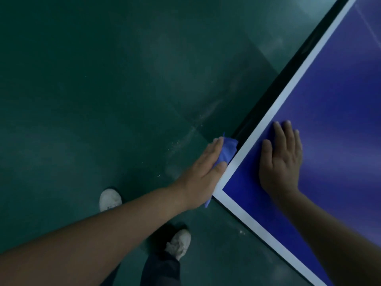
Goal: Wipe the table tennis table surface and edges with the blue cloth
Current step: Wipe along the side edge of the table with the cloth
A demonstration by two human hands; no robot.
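The person stands at the near corner of the table, and the blue cloth is pinned against the side face of the edge that runs away from them, just beyond that corner. The left hand presses it there. Its grip is not closed: the fingers lie straight along the edge with the cloth bunched between palm and table, and a loose tail hangs below the wrist. The right hand lies flat on the blue top just inside the white border, fingers spread and holding nothing; I take it to be steadying. The left hand is the one on the cloth, and the edge's long line stretches ahead of it toward the far end, so the wipe looks set to slide that way. The green floor beside that edge is open, with room for the white shoes to step along.
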